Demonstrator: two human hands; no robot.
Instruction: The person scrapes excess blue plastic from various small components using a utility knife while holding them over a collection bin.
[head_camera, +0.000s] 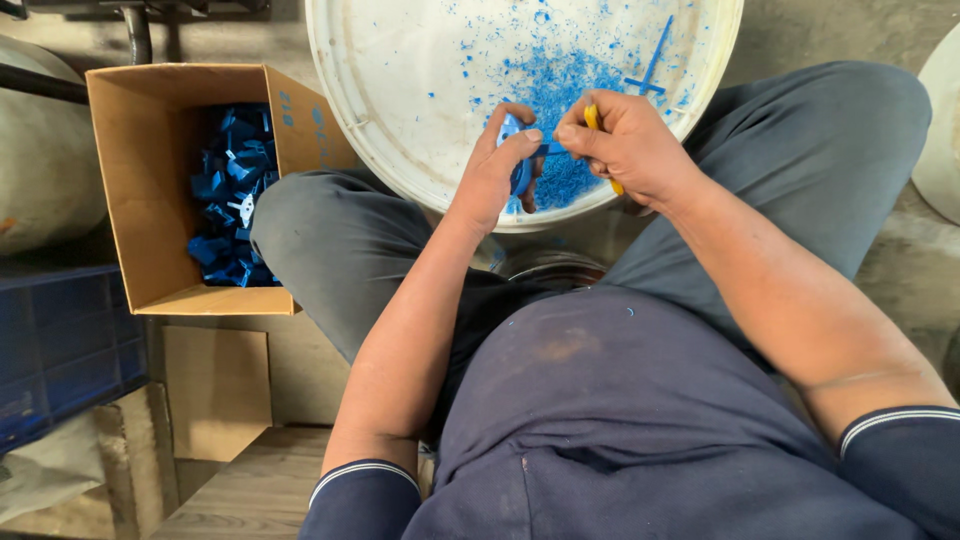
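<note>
My left hand (497, 165) grips a small blue plastic part (513, 130) over the near rim of a wide white tub (400, 120). My right hand (625, 140) holds a yellow-handled tool (592, 116) whose tip meets the part; its blade is hidden by my fingers. Blue shavings (560, 85) lie in a heap on the tub's bottom under both hands, with a thin blue strip (652, 68) beyond them. I sit with my knees apart on either side of the tub.
An open cardboard box (150, 180) at my left knee holds several blue plastic parts (232, 195). A dark blue crate (60, 345) sits at the lower left, by a flat cardboard piece (215, 390). Pale round containers stand at the far left (40, 150) and far right (940, 130).
</note>
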